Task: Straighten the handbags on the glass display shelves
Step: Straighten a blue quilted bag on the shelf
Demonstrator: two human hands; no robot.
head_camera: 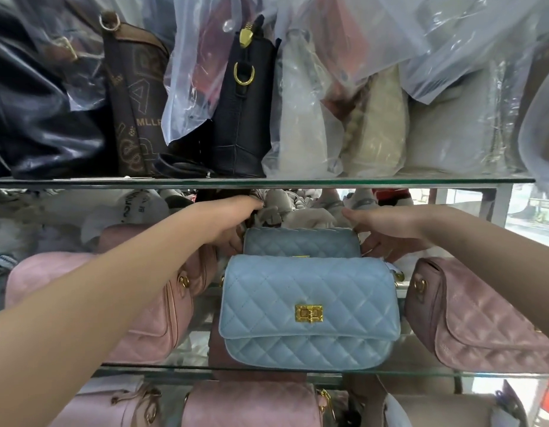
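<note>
bright, even daylight enters from the right, washing out that edge. glare streaks the plastic covers (pixel 421 41) and the glass shelf (pixel 267 182). wide-angle bending curves the margins; the far background is soft.

We are seeing a blue diamond-quilted handbag (pixel 310 291) with a gold clasp (pixel 308 314). We are finding a pink bag (pixel 156 337) left of it, a mauve quilted bag (pixel 482 322) right.
</note>
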